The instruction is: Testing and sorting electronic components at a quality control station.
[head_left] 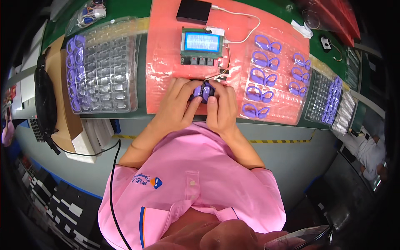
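Observation:
My left hand (178,101) and my right hand (222,107) are closed around the two sides of a small black holder (203,98) at the near part of the pink mat. Shiny purple earphone pieces (205,89) sit in it, under my fingertips and thumbs. Part of the holder is hidden by my fingers. A thin wire runs from behind it up to a green circuit board with a lit blue screen (202,42), just beyond my hands. Small buttons or switches (203,61) line the board's near edge.
Purple ear-hook earphones (261,77) lie in a clear tray on the pink mat (162,50). More fill one column of the left clear tray (106,75) and the far-right tray (321,91). A black box (194,11) feeds a white cable. Another person (366,152) is at right.

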Demonstrator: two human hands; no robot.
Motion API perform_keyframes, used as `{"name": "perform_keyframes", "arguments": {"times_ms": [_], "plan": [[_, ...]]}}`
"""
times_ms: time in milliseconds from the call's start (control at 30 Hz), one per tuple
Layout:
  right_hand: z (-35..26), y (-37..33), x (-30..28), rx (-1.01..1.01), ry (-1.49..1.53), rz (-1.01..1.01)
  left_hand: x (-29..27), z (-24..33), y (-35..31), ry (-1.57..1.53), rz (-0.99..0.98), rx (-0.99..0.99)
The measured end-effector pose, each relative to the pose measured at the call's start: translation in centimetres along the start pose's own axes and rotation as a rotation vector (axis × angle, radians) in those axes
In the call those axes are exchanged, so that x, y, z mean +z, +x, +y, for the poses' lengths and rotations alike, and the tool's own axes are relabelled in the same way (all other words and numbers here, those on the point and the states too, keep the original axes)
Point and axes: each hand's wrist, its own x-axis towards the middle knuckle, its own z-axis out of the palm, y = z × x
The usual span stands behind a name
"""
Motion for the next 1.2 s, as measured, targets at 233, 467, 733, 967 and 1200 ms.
{"name": "perform_keyframes", "arguments": {"times_ms": [233, 467, 733, 967, 1200], "plan": [[0.4, 0.0, -0.1, -0.067, 0.061, 0.062, -0.6, 0.2, 0.8, -0.033, -0.006, -0.012], [-0.9, 0.8, -1.0, 0.029, -0.047, -0.057, -1.3, 0.7, -0.3, 0.019, 0.054, -0.005], [-1.4, 1.6, -1.2, 0.041, -0.135, -0.144, -0.6, -0.1, -0.5, 0.04, 0.108, 0.027], [-1.4, 2.3, -1.3, 0.02, -0.129, -0.163, -0.3, -0.2, -0.7, 0.027, 0.122, 0.016], [-2.1, 2.2, -1.5, 0.003, -0.114, -0.157, -0.4, -0.4, -0.9, -0.004, 0.126, -0.014]]}}
